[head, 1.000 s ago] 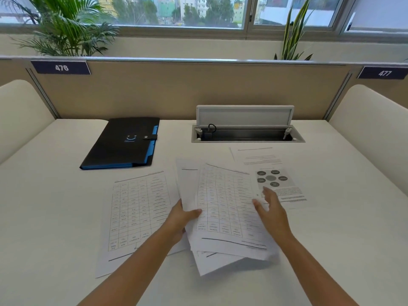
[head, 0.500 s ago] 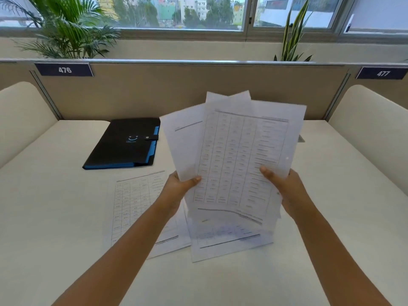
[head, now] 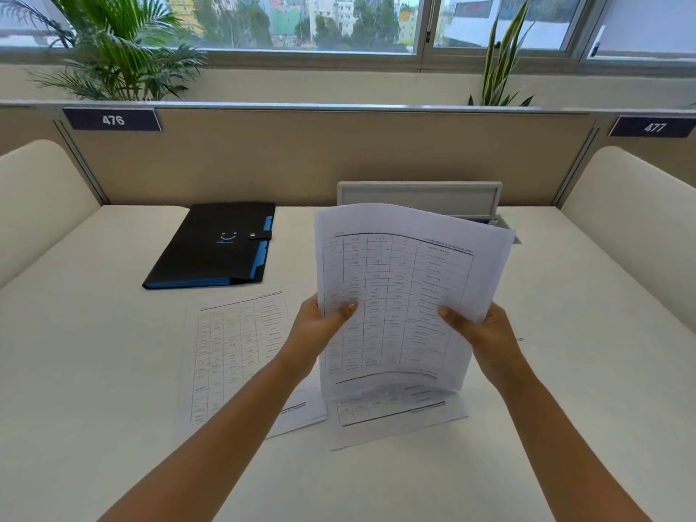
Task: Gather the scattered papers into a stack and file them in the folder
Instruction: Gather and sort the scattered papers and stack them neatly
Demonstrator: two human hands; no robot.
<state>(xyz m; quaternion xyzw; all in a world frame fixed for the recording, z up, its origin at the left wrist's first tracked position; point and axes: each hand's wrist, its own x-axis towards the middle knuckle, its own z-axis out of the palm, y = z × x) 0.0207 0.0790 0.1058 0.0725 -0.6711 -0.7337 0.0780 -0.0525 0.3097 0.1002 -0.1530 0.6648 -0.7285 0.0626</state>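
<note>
I hold a small bundle of printed papers (head: 399, 292) upright above the white desk, its front sheet a table of rows. My left hand (head: 320, 325) grips its left edge and my right hand (head: 478, 333) grips its right edge. Another table sheet (head: 237, 352) lies flat on the desk to the left of my left arm. One more sheet (head: 391, 420) lies flat under the held bundle, partly hidden by it. The black folder (head: 214, 246) with blue edges lies closed at the back left, apart from both hands.
An open cable tray with a raised grey lid (head: 418, 194) sits at the back of the desk, behind the bundle. A beige partition (head: 301, 156) closes the far side, and cream side screens stand at the left (head: 34, 197) and right (head: 632, 220).
Both hands lifted the sheets off the desk and stood them upright. Since half a second ago the bundle has come lower and its sheets have drawn closer together.
</note>
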